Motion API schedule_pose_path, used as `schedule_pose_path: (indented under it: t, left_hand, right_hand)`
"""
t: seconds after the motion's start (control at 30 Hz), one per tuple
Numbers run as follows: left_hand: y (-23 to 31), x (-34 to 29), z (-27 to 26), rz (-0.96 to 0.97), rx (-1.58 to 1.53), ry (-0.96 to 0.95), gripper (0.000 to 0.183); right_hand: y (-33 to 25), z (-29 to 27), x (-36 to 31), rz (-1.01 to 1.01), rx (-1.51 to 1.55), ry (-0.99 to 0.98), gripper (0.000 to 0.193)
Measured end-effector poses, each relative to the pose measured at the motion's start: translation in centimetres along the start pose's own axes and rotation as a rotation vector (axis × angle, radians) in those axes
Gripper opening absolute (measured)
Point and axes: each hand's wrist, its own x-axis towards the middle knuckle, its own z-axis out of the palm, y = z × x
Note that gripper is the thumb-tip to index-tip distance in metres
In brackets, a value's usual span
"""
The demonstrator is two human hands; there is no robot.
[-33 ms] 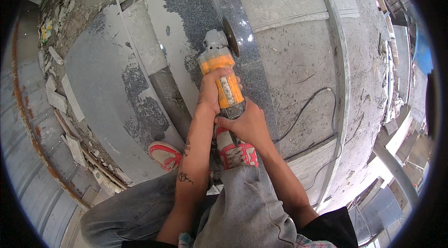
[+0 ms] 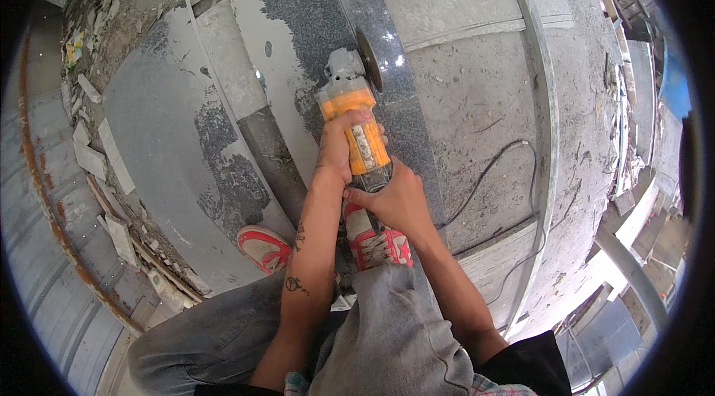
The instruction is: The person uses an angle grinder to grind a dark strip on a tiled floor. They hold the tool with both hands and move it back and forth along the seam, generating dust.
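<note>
I hold an orange and grey angle grinder point(image 2: 357, 131) in both hands, its head pointing away from me. My left hand point(image 2: 337, 144) is wrapped round the front of the orange body. Behind it, my right hand point(image 2: 398, 198) grips the dark rear end; some of its fingers are hidden under the tool. The cutting disc point(image 2: 369, 61) stands upright on the right of the grinder's head, over a dark speckled stone slab point(image 2: 406, 124). A thin straight line runs along the slab ahead of the disc. Whether the disc touches the stone, I cannot tell.
A black cord point(image 2: 484, 172) loops over dusty ground at the right. My red and white shoes point(image 2: 376, 247) are close behind the grinder. A pale metal rail point(image 2: 550, 113) lies further right. Left are a grey-coated slab point(image 2: 160, 120), broken strips point(image 2: 115, 154) and a rusty pipe point(image 2: 45, 195).
</note>
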Motion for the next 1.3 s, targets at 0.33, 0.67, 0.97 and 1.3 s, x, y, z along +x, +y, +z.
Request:
schedule_pose_path:
  t: [0.33, 0.67, 0.97, 1.3]
  left_hand:
    - [2.7, 2.4, 0.3, 0.066, 0.025, -0.014, 0.038]
    - [0.1, 0.2, -0.1, 0.003, -0.033, 0.005, 0.038]
    - [-0.4, 0.3, -0.4, -0.009, -0.03, -0.021, 0.039]
    - [1.7, 1.8, -0.1, 0.02, 0.0, -0.007, 0.035]
  right_hand:
    - [-1.9, -0.3, 2.8, -0.049, 0.011, 0.004, 0.059]
    - [-0.2, 0.1, 0.2, 0.011, 0.0, 0.006, 0.059]
    - [-0.2, -0.1, -0.3, 0.011, -0.003, 0.008, 0.059]
    - [-1.2, 0.1, 1.9, 0.002, -0.017, 0.019, 0.059]
